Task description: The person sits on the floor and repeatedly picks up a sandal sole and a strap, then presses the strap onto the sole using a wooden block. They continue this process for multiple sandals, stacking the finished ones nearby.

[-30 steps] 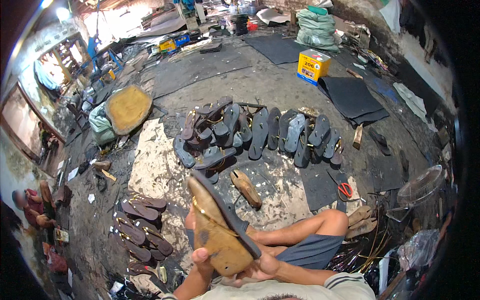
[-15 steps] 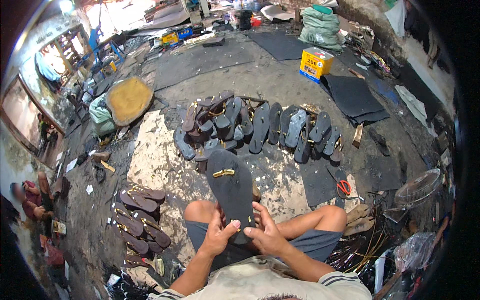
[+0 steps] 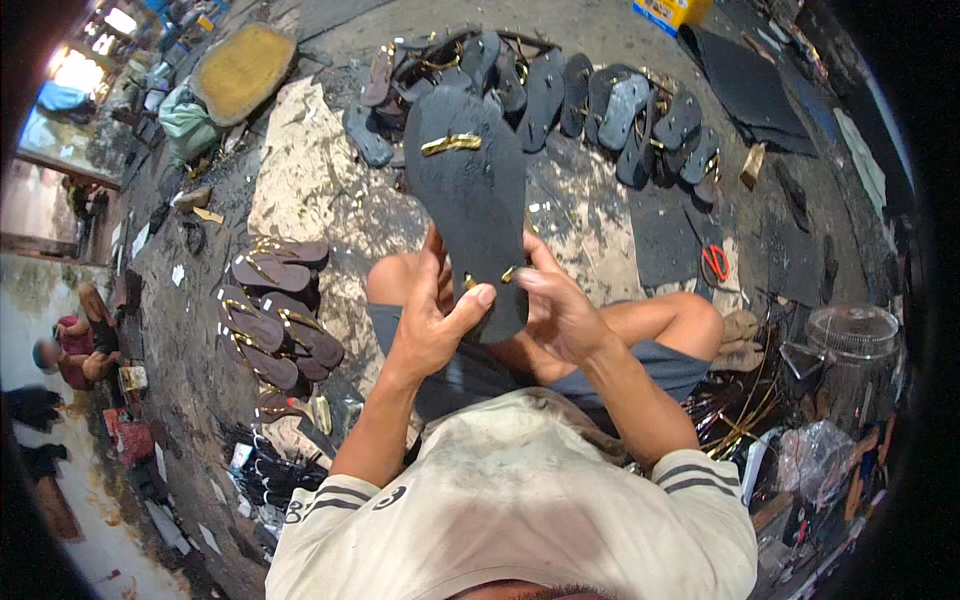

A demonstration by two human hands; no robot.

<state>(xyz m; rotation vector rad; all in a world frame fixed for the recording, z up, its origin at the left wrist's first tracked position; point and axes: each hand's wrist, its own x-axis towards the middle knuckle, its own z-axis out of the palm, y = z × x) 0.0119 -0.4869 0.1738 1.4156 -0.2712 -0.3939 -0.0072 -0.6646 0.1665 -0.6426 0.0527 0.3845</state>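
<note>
A black flip-flop (image 3: 470, 200) is held up over my crossed legs, its broad end pointing away from me. Its sole faces me, with a gold strap piece lying across the broad part and two gold strap ends showing near the heel. My left hand (image 3: 437, 318) grips the left side of the heel, thumb on the sole beside one strap end. On the other side, my right hand (image 3: 562, 312) holds the heel edge, its thumb and fingers at the other gold end. The fingers behind the sole are partly hidden.
Beyond the held flip-flop lies a curved row of dark flip-flops (image 3: 545, 95). A stack of brown ones with gold straps (image 3: 268, 335) sits at left. Red-handled scissors (image 3: 715, 263) and a fan (image 3: 852, 335) are at right. A person (image 3: 85, 335) sits far left.
My view has tilted down toward my body, and the flip-flop appears larger and higher in it. My right thumb has shifted to the right-hand strap end. Both hands still hold the flip-flop.
</note>
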